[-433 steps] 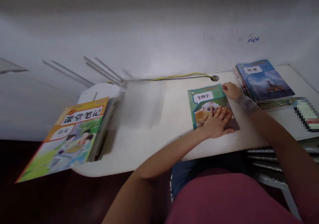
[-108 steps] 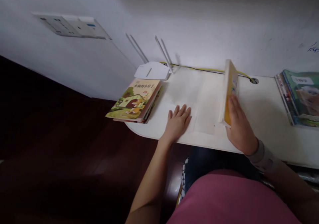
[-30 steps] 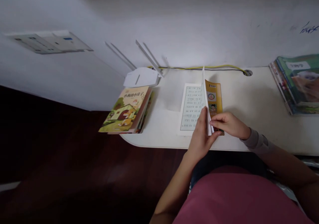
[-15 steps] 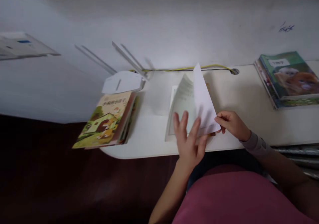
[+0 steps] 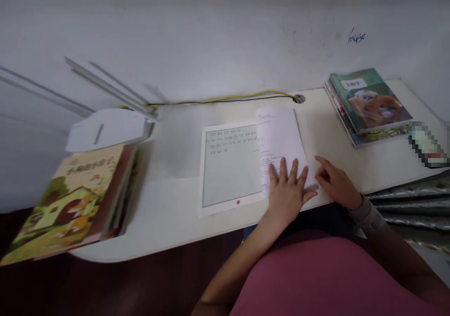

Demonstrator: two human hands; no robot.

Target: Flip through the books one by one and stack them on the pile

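An open booklet lies on the white desk, its left page [image 5: 230,170] pale green with a few lines of print and a red dot at the foot. The white right page [image 5: 277,135] bears small print and curves up slightly at the fold. My left hand [image 5: 286,189] rests on the lower part of this white page, fingers spread. Just beside the page's lower right edge, my right hand [image 5: 333,182] holds nothing; its thumb and forefinger are apart and the other fingers curl in.
Picture books [image 5: 70,199] are stacked at the left desk end, by a white router [image 5: 105,129] with antennas. More books [image 5: 372,102] lie to the right, near a blurred-out object [image 5: 427,142]. A yellow cable [image 5: 225,98] runs along the wall to a desk hole.
The raised white page has come down flat, and my left hand has settled on it. My right hand has let go of its corner. The view has swung to the right.
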